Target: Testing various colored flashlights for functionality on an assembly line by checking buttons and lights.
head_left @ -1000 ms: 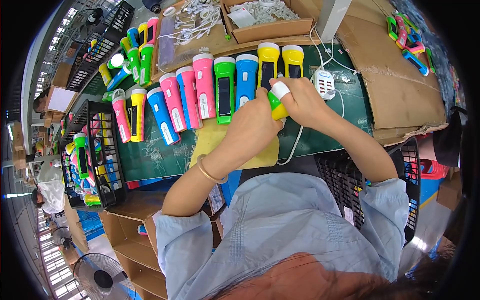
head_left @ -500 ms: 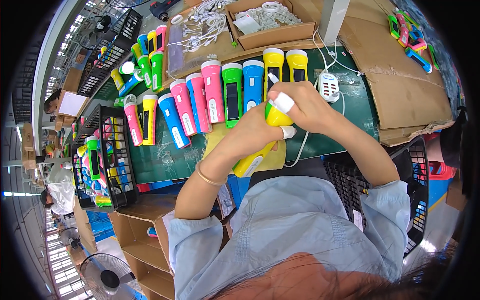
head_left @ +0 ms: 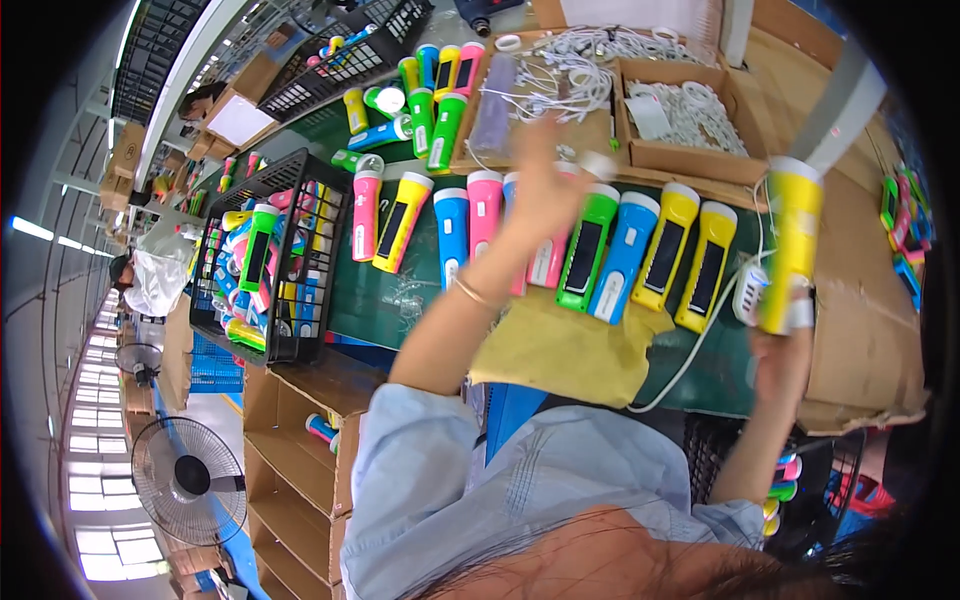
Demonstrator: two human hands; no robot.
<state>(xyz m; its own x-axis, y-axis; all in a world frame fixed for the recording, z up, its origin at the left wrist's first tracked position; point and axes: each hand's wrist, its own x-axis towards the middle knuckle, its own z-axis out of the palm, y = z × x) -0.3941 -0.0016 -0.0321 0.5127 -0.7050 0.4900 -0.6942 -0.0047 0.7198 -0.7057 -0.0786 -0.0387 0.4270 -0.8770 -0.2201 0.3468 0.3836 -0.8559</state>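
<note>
My right hand, with white tape on a finger, grips a yellow flashlight near its lower end. The flashlight stands nearly upright at the right, in front of a white multi-port USB charger. My left hand is blurred, with thumb and fingers apart. It passes over the row of flashlights, partly hiding a pink flashlight. Next to that stand a green flashlight, a blue flashlight and two yellow ones with dark panels. A yellow cloth lies in front of them.
At the back are white cables and a cardboard box of small white parts. A black basket full of flashlights stands at the left. Cardboard covers the right side of the green table.
My hands have parted. The right hand has carried the yellow flashlight right, turning it upright; the left has let go and moved up over the row. The view has shifted.
</note>
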